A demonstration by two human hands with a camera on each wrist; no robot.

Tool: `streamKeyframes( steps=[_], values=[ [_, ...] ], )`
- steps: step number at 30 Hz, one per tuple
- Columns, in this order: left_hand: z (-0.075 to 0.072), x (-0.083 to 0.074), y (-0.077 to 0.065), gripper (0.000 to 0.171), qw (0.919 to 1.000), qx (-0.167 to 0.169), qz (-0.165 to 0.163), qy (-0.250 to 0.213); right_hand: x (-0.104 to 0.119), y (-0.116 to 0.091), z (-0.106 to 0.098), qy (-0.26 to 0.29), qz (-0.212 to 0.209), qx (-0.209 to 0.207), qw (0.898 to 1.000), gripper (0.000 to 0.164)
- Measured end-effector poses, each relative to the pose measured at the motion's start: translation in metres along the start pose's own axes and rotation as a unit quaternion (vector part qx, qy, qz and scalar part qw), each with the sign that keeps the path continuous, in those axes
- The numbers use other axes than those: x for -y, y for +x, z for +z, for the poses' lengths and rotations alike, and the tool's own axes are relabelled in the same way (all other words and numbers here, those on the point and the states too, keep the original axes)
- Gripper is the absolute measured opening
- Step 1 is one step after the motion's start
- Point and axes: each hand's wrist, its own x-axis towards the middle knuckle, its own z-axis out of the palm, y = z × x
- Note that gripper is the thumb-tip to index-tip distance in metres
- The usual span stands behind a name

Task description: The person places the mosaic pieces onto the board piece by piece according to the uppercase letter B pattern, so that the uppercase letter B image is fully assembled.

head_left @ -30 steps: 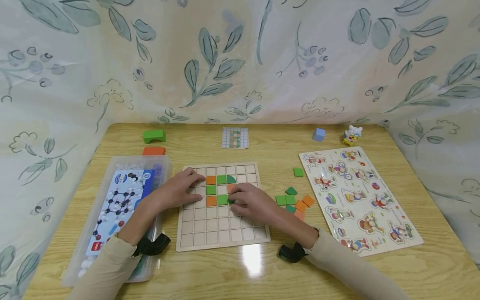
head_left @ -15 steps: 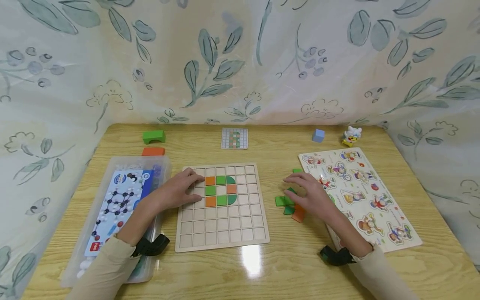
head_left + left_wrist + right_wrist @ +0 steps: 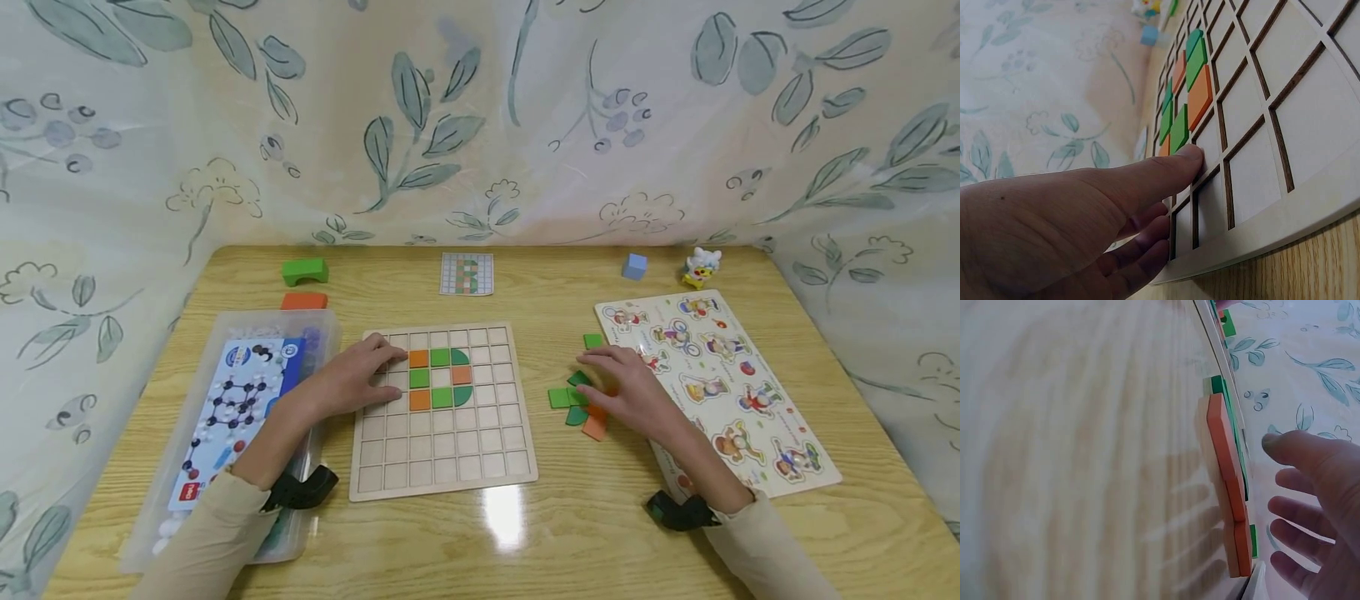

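Note:
A wooden grid board (image 3: 446, 465) lies mid-table, with a small ring of tiles set in its upper middle cells. The ring has orange corners (image 3: 420, 400) on the left, light green squares (image 3: 441, 397), a salmon square (image 3: 461, 374) and two dark green rounded pieces (image 3: 462, 396) on the right. My left hand (image 3: 347, 381) rests on the board's left side; its thumb (image 3: 1169, 172) lies across the cells. My right hand (image 3: 630, 390) hovers with fingers spread above loose tiles: green squares (image 3: 558, 398), dark green rounded pieces (image 3: 576, 416) and a salmon one (image 3: 594, 428). It partly hides them.
A pattern card (image 3: 467, 274) lies behind the board. To the left stand a clear plastic box (image 3: 142, 517), a green arch block (image 3: 305, 271) and a red block (image 3: 303, 301). A picture puzzle board (image 3: 757, 446) lies right, with a blue cube (image 3: 634, 267) and toy figure (image 3: 701, 268) behind.
My right hand has left the ring's lower right corner, uncovering a dark green rounded piece there, and moved right over the loose tiles. My left hand has stayed put.

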Motion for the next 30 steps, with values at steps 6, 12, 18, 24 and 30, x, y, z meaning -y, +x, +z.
streamKeyframes(
  steps=[6, 12, 18, 24, 30],
  values=[
    [-0.001, 0.000, 0.001, 0.050, 1.0000, 0.002, 0.001, -0.002, -0.003, -0.001, 0.005, 0.000, -0.034, 0.009, 0.999, 0.040],
    [-0.002, 0.001, 0.002, 0.050, 1.0000, 0.002, 0.004, -0.004, 0.001, 0.001, 0.012, 0.003, -0.056, 0.011, 0.998, 0.039],
    [0.001, 0.002, 0.001, 0.050, 1.0000, 0.006, 0.000, -0.001, 0.006, 0.003, 0.017, -0.005, -0.063, 0.036, 0.997, 0.038],
    [0.002, 0.002, 0.001, 0.050, 1.0000, 0.000, 0.000, 0.001, 0.011, 0.004, 0.016, -0.011, -0.059, 0.049, 0.997, 0.037],
    [0.002, 0.001, 0.000, 0.050, 1.0000, 0.007, -0.006, -0.004, 0.015, 0.003, 0.014, -0.014, -0.050, 0.063, 0.997, 0.035]
  ],
)
